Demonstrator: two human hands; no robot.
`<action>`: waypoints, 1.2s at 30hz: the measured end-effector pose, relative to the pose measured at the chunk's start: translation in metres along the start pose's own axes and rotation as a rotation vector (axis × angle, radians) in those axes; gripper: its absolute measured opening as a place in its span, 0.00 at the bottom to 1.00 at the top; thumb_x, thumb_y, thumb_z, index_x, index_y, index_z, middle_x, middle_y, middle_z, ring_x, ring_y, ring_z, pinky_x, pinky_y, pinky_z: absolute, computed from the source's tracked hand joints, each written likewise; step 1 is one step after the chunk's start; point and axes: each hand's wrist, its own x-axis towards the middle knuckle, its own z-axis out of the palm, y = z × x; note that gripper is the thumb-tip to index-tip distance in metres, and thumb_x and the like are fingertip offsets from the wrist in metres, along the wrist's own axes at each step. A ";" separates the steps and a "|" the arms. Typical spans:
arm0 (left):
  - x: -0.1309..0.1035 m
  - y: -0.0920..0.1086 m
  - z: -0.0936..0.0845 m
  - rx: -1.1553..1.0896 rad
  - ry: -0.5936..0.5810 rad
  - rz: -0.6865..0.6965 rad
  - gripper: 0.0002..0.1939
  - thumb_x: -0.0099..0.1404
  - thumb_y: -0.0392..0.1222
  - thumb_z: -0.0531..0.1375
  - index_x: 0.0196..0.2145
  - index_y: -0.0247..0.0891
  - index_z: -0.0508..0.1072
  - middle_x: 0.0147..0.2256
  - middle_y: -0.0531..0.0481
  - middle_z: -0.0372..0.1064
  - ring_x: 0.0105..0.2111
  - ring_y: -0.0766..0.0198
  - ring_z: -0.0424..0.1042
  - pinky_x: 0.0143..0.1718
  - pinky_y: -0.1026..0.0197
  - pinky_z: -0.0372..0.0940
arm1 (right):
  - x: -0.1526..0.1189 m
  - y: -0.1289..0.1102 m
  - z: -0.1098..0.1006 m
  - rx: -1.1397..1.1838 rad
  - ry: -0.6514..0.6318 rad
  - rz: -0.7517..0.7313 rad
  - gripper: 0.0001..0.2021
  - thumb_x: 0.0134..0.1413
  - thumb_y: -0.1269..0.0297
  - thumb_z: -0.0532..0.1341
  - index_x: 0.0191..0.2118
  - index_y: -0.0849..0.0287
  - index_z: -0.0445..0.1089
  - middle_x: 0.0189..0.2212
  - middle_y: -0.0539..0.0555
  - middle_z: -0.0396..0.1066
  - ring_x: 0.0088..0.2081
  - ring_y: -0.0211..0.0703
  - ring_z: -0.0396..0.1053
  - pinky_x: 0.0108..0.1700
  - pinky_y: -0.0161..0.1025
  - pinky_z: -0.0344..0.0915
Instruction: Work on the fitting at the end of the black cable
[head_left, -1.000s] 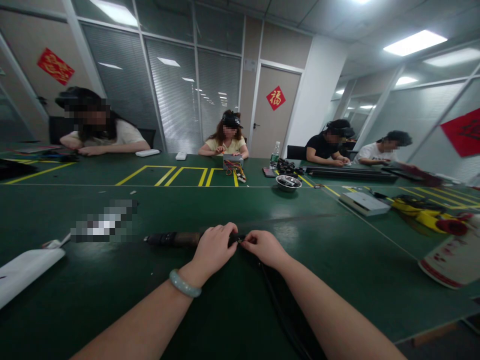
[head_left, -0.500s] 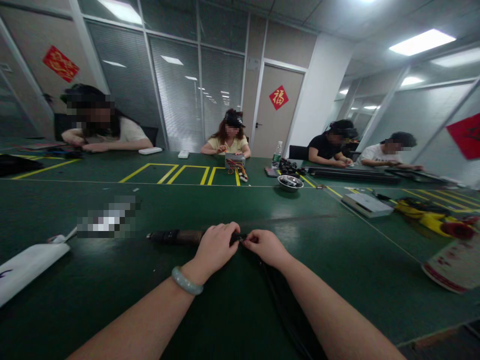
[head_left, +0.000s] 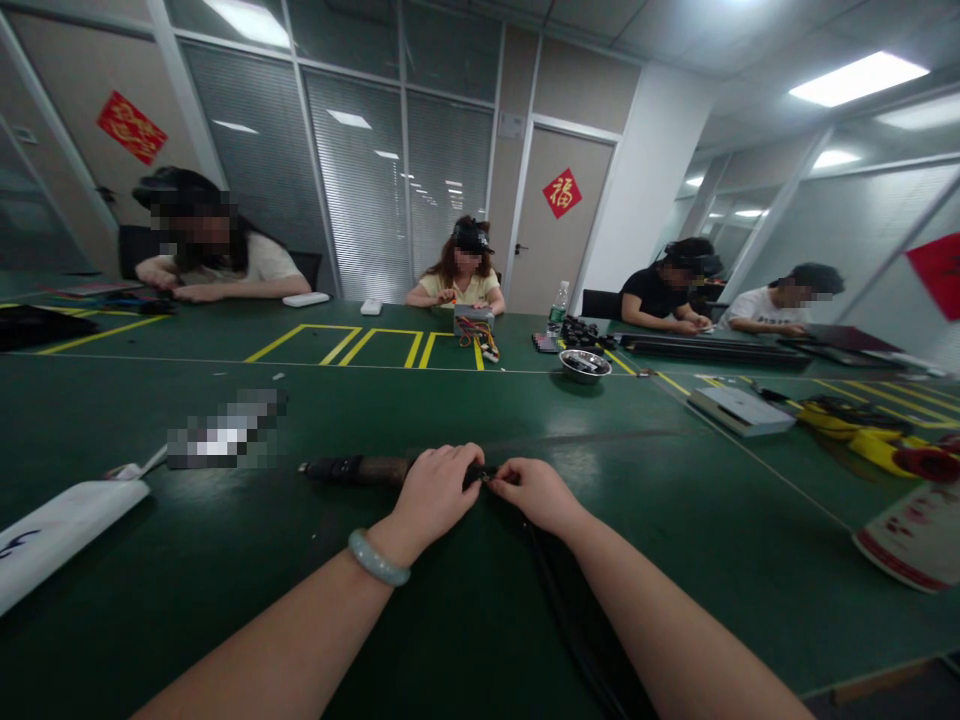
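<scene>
A dark rod-shaped tool (head_left: 382,471) lies on the green table, its narrow metal tip pointing left and its middle section brownish. My left hand (head_left: 441,490), with a pale bangle at the wrist, is wrapped over the tool's right part and hides it. Close beside it, my right hand (head_left: 536,492) is closed in a pinch at the tool's right end, where a small shiny bit shows between the hands. From under the right hand a black cord (head_left: 559,600) runs down toward the near edge. What exactly the right fingertips pinch is mostly hidden; it appears to be the cord's end.
On the left lie a white packet (head_left: 71,540) and a blurred-out object (head_left: 225,430). A metal bowl (head_left: 586,366), a bottle (head_left: 558,308), a white box (head_left: 741,410), yellow-black items (head_left: 855,425) and a printed tub (head_left: 915,535) stand farther right. Several people sit across the table (head_left: 360,400).
The whole view has shifted slightly. Both hands stay at the tool's right end in nearly the same pose.
</scene>
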 end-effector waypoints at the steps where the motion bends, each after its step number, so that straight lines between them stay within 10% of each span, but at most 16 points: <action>1: 0.000 0.000 0.000 0.000 -0.005 0.013 0.07 0.62 0.39 0.58 0.40 0.43 0.68 0.39 0.51 0.69 0.40 0.58 0.68 0.41 0.56 0.59 | 0.000 0.000 0.000 0.000 0.000 -0.003 0.10 0.54 0.57 0.61 0.33 0.57 0.75 0.28 0.50 0.75 0.29 0.38 0.70 0.29 0.32 0.57; 36: -0.001 0.000 -0.001 -0.011 0.020 0.034 0.09 0.63 0.38 0.57 0.42 0.44 0.69 0.40 0.52 0.70 0.41 0.58 0.68 0.43 0.55 0.60 | 0.001 0.000 0.002 -0.011 -0.012 -0.004 0.11 0.55 0.57 0.60 0.33 0.57 0.75 0.29 0.50 0.75 0.30 0.38 0.69 0.30 0.33 0.57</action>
